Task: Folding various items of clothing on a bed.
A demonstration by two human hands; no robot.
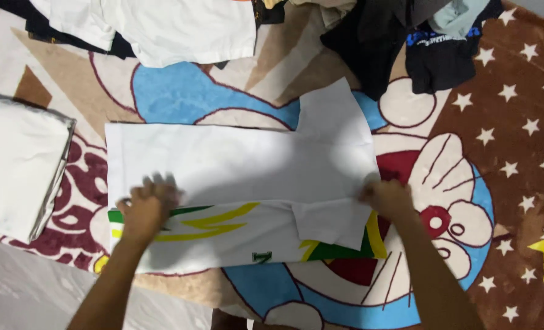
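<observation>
Head view: white shirt [235,165] lies flat on a cartoon blanket [504,183], upper part folded over, with yellow and green print showing along the near edge. Left hand [144,208] rests on the shirt's left end at the fold edge, fingers curled and blurred; a grip can't be confirmed. Right hand [387,197] pinches the fold edge at the right end, by the sleeve. Folded white stack [18,165] sits left of the shirt; dark clothes pile [406,43] well beyond, top right.
</observation>
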